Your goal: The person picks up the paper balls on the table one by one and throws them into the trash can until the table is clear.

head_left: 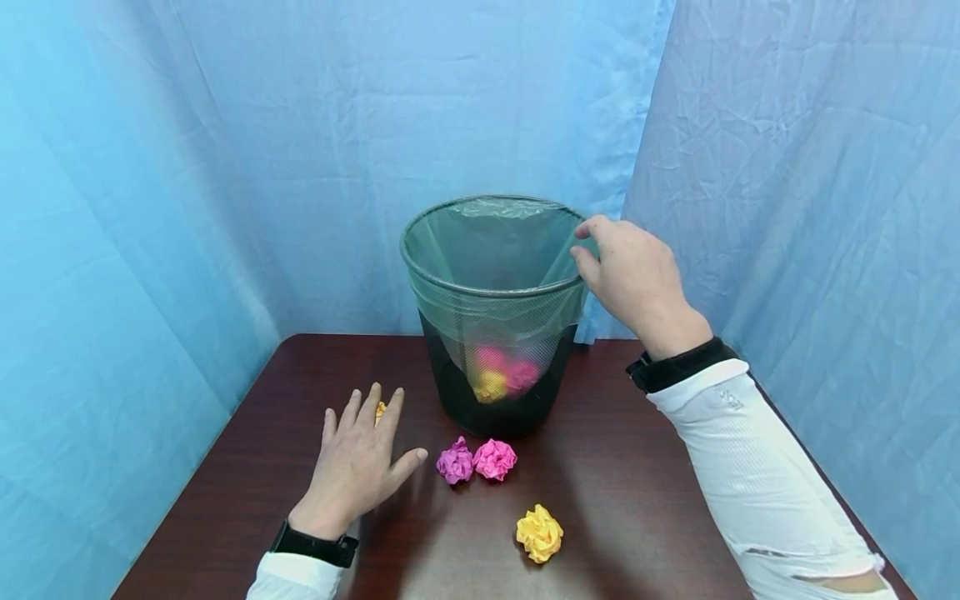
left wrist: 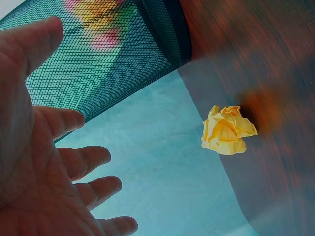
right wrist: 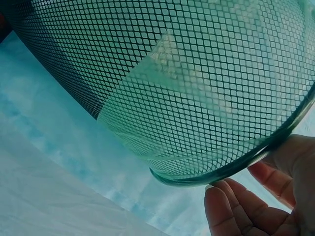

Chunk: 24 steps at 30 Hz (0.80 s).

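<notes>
My left hand [head_left: 351, 471] is stretched over the left of the table, fingers spread. A crumpled yellow paper ball [left wrist: 227, 130] lies near its fingers, mostly hidden behind them in the head view. My right hand [head_left: 636, 271] is at the right rim of a dark mesh wastebasket [head_left: 442, 358] lined with a green plastic bag. Its thumb and forefinger stand apart over the rim, fingers loosely bent, with nothing between them. In the right wrist view the fingertips [right wrist: 219, 196] are right by the rim. Pink and yellow paper balls [head_left: 501, 375] show through the mesh inside the basket.
In front of the basket a purple paper ball [head_left: 454, 462] and a pink one [head_left: 495, 460] lie side by side. Another yellow ball [head_left: 539, 533] is nearer on the dark wooden table [head_left: 637, 500]. Blue curtains [head_left: 315, 167] hang behind and on both sides.
</notes>
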Available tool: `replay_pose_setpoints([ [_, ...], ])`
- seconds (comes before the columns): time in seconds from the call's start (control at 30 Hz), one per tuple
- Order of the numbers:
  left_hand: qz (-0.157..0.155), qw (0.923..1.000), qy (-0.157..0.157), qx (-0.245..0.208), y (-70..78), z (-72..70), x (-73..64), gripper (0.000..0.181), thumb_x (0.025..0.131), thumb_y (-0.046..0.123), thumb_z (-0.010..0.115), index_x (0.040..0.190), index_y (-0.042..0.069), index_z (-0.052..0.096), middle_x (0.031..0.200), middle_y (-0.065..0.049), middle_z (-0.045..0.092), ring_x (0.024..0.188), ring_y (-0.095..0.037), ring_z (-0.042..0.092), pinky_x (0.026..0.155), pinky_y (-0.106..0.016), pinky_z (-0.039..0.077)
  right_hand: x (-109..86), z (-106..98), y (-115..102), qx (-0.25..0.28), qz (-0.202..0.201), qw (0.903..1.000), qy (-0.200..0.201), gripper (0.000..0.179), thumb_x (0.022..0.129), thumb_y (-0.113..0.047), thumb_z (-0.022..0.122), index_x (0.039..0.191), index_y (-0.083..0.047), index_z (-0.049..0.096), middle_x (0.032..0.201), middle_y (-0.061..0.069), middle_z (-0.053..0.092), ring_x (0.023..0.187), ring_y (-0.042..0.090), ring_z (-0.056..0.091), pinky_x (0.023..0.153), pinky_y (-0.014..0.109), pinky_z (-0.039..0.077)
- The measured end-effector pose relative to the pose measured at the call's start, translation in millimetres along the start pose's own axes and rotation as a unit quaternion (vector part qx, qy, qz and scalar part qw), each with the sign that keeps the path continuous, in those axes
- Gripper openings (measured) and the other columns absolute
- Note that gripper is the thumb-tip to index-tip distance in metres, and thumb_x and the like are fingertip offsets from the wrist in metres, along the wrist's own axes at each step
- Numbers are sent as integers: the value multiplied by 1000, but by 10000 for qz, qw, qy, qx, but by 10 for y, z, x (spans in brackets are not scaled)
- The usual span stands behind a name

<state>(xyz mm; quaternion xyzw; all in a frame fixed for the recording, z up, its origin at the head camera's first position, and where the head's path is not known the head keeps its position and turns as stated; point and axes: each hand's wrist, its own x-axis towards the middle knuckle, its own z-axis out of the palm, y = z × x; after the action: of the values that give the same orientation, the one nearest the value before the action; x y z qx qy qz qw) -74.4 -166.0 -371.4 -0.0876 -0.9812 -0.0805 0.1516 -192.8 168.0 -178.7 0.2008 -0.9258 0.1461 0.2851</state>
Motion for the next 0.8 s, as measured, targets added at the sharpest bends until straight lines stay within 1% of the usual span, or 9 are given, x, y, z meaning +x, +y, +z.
replay_pose_setpoints([
  [0.3,13,10000,-6,7,-3,-5,-6,89,81,65,62,151,13,40,154,-23,36,140,-47,26,106,-75,18,-54,-46,-2,81,220,9997,-86,36,98,-33,53,127,-14,61,70,4,55,65,21,50,53,41,42],
  [0.47,8,10000,-30,29,-2,-8,-8,89,82,65,61,151,13,40,154,-23,36,141,-46,26,107,-74,18,-105,-51,21,12,320,9994,-107,42,98,-38,52,131,-14,59,68,3,54,62,21,49,50,41,42],
  [0.63,3,10000,-36,26,1,-13,-8,89,82,65,61,151,13,40,154,-23,36,141,-47,26,107,-74,17,-185,-52,51,-54,377,9993,-67,50,98,-43,51,136,-11,56,65,3,54,57,20,48,48,39,42],
  [0.8,9,10000,-33,11,-1,-19,-4,89,81,64,62,151,13,40,154,-24,35,141,-47,26,107,-74,17,-295,-34,87,-49,425,9991,65,56,97,-48,50,138,-10,54,66,4,54,55,20,48,45,39,41],
])
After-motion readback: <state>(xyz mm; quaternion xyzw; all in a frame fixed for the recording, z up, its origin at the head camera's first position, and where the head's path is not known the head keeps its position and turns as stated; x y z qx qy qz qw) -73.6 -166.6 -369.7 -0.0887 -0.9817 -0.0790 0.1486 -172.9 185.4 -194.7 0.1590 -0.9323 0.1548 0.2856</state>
